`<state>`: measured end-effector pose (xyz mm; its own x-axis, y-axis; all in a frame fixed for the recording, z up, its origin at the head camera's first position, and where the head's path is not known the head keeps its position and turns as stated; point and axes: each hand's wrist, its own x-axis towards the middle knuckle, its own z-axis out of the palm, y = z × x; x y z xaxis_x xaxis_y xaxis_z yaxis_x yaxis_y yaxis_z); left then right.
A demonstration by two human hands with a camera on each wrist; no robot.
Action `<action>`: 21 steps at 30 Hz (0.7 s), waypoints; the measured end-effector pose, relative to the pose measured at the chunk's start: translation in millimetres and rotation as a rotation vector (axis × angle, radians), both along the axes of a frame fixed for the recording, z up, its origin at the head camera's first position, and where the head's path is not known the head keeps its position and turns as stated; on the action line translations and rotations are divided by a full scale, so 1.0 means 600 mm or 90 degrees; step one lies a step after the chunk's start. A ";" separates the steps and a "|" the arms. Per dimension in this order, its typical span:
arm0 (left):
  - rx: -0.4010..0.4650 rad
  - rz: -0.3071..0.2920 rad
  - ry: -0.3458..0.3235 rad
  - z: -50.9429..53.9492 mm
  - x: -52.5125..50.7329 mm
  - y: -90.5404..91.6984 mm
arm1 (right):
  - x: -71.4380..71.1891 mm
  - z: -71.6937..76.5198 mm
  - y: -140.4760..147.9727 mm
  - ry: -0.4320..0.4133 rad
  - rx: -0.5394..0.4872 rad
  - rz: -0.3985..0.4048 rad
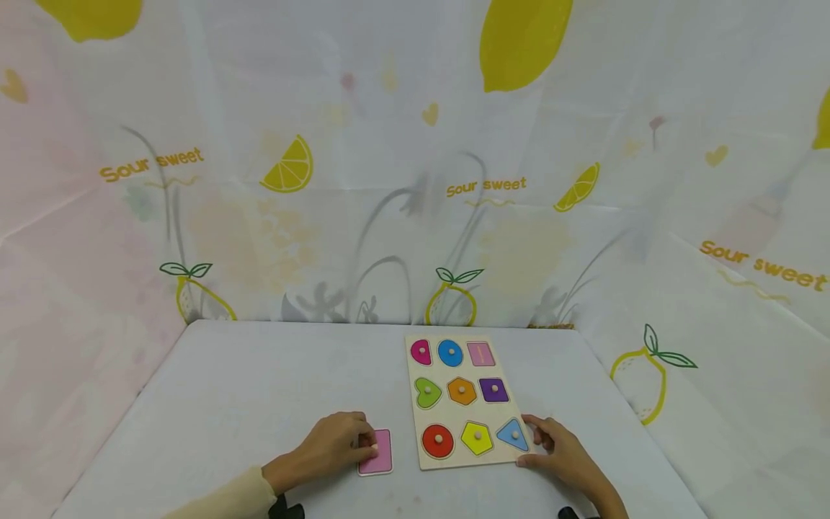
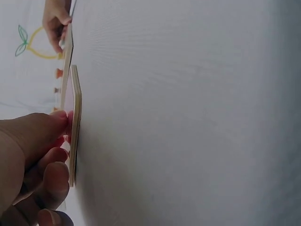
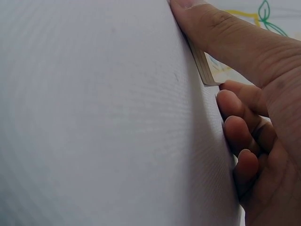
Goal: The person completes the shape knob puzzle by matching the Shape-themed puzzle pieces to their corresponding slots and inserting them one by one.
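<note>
My left hand (image 1: pixel 337 443) pinches the knob of a pink square puzzle piece (image 1: pixel 385 454), left of the board's near end. In the left wrist view, thumb and fingertips meet at the face of this piece (image 2: pixel 76 136); whether it touches the table I cannot tell. A wooden peg puzzle board (image 1: pixel 447 460) lies flat on the table. At its near right corner my right hand (image 1: pixel 563 454) grips the edges, thumb on the near side and forefinger on the right side. The right wrist view shows the thumb (image 3: pixel 235 35) against the board's corner (image 3: pixel 203 66).
On the board sit several knobbed shapes, among them a red circle (image 1: pixel 431 448), a yellow pentagon (image 1: pixel 472 442) and a blue triangle (image 1: pixel 508 438). A pink square recess (image 1: pixel 475 358) lies at its far right. A printed cloth (image 1: pixel 363 238) hangs behind the white table (image 1: pixel 259 382).
</note>
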<state>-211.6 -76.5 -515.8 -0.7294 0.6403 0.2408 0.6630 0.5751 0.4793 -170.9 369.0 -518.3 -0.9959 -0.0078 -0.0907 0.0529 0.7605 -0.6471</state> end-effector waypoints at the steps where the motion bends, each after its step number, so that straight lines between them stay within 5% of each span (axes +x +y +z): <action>1: 0.001 -0.002 0.002 0.001 -0.001 0.000 | 0.000 0.000 0.000 0.002 -0.001 0.001; 10: 0.005 -0.002 0.029 0.022 -0.024 0.015 | 0.000 0.001 0.003 0.007 -0.007 0.012; 21: 0.005 0.006 0.028 0.028 -0.051 0.034 | -0.001 -0.003 0.005 0.014 -0.001 0.024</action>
